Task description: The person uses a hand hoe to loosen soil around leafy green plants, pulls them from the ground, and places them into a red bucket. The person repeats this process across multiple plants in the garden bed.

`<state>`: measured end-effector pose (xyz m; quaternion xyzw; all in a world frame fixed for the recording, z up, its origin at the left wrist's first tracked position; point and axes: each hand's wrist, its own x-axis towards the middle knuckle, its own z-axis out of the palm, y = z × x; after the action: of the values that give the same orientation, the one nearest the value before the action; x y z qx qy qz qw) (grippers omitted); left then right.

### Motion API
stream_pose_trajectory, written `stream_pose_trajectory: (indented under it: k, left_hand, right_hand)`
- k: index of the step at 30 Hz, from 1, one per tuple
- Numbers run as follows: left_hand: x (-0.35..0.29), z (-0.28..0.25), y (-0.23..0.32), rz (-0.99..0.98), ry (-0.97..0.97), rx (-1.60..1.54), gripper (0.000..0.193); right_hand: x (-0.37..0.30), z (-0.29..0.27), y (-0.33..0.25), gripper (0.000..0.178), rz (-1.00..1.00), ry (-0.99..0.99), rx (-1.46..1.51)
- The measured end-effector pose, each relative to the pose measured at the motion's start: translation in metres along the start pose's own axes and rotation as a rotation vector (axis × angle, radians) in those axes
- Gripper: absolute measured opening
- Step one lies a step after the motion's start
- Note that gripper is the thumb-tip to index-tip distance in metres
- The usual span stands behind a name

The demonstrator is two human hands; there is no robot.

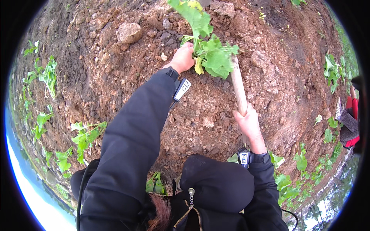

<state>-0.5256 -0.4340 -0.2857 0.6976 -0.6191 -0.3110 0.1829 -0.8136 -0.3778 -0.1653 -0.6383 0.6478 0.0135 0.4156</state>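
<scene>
Black sleeves (133, 131) lead toward a leafy plant (217, 59) over brown soil (208, 104), the left hand (182, 59) with fingers clamped on its stems, the right hand (248, 122) with fingers wrapped around a wooden handle (238, 86) at the plant's right.

I see loose reddish-brown soil (208, 104), rough and crumbly, spread below my left grip (183, 57) and right grip (248, 121). On it, a big tan stone (128, 33) lies ahead and to the left of the left grip, with a pale pebble (163, 56) just beside that grip. I make out leafy greens (49, 77) well left of the left grip, and a green clump (332, 71) well right of the right grip.
</scene>
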Motion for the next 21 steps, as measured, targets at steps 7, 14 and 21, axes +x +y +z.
stream_pose_trajectory:
  k: [7,14,21]
  left_hand:
    - [0.002,0.011,-0.006,0.118,0.100,-0.082,0.033]
    - [-0.005,-0.007,-0.003,0.050,0.014,-0.300,0.071]
    - [-0.062,-0.024,0.012,0.013,0.108,0.218,0.027]
  right_hand:
    - [0.005,0.011,0.000,0.032,0.067,0.031,-0.043]
    - [-0.025,-0.011,0.002,0.037,0.050,0.045,0.265]
    - [-0.079,-0.016,0.034,0.031,0.172,0.158,0.311]
